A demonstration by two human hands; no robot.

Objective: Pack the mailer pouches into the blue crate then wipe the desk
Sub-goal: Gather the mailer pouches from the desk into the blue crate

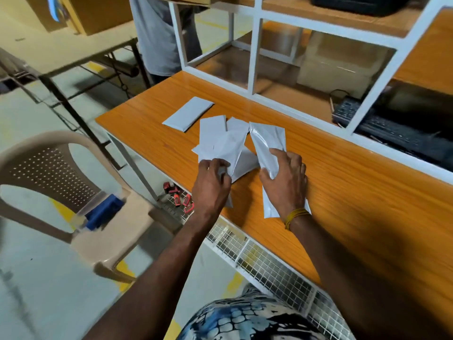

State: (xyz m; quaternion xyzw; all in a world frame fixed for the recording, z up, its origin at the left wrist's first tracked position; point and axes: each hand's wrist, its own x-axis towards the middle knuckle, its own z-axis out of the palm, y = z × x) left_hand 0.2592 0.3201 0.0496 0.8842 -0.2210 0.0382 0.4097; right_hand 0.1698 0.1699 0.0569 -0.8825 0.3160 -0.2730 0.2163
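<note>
Several grey-white mailer pouches lie on the orange wooden desk [343, 192]. My left hand [213, 182] grips a fanned bunch of pouches [220, 143] at their near ends. My right hand [285, 180] grips a long glossy pouch [267, 141] that runs from under my wrist toward the back. One more pouch [188, 113] lies flat and alone, farther back on the left. The blue crate [104, 212] stands on the seat of a beige plastic chair at the left, blurred.
The beige chair [49, 168] stands left of the desk. A white-framed shelf [255, 57] rises at the desk's back, with a black keyboard [382, 128] behind it. A person [157, 40] stands at the far end. A wire-mesh tray [257, 256] with red-and-black objects [181, 197] hangs under the desk edge.
</note>
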